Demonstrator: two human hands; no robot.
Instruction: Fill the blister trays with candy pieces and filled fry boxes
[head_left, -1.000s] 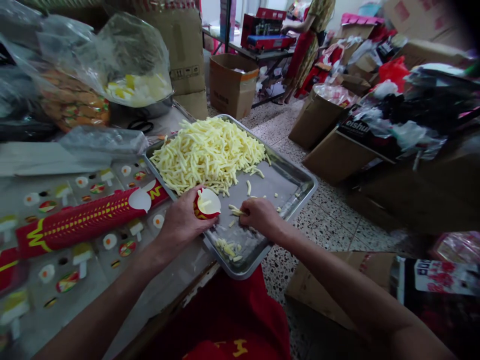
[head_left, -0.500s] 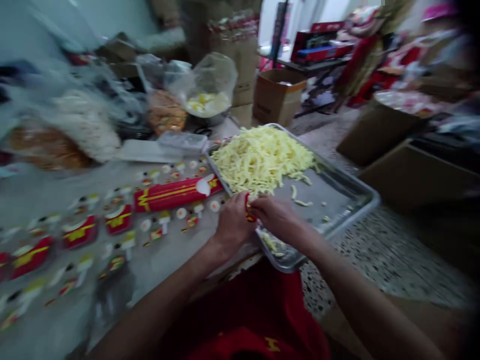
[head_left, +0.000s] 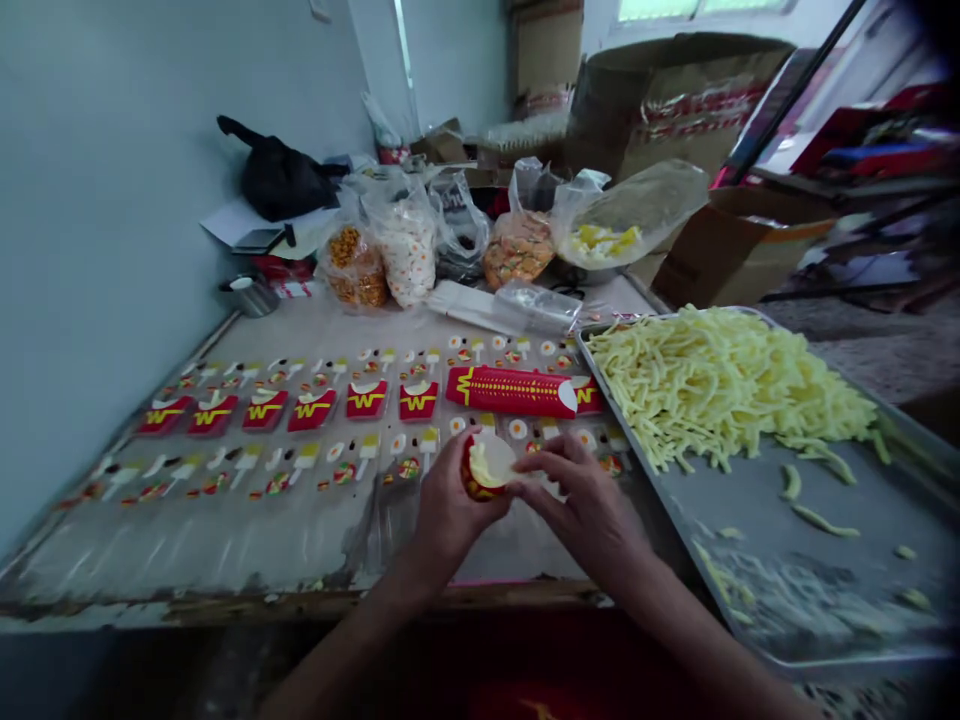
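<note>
My left hand is wrapped around a small red toy fries carton, tilted so its pale inside faces me; a few pale yellow pieces lie along its inner edge. At the carton's right rim, my right hand pinches with thumb and fingertips. Behind the hands lies a nested stack of red cartons with yellow marks. To the right, a metal tray holds a heap of pale yellow toy fries, with loose ones scattered on its bare part.
Clear plastic packs with small toy food pieces cover the table in rows, several bearing red cartons. Along the back stand bags of small parts, a metal cup and a black bag. A cardboard box is behind the tray.
My view has turned left, toward the packs. Both hands have moved from the tray's near left edge to over the table front, and the carton's inside now shows.
</note>
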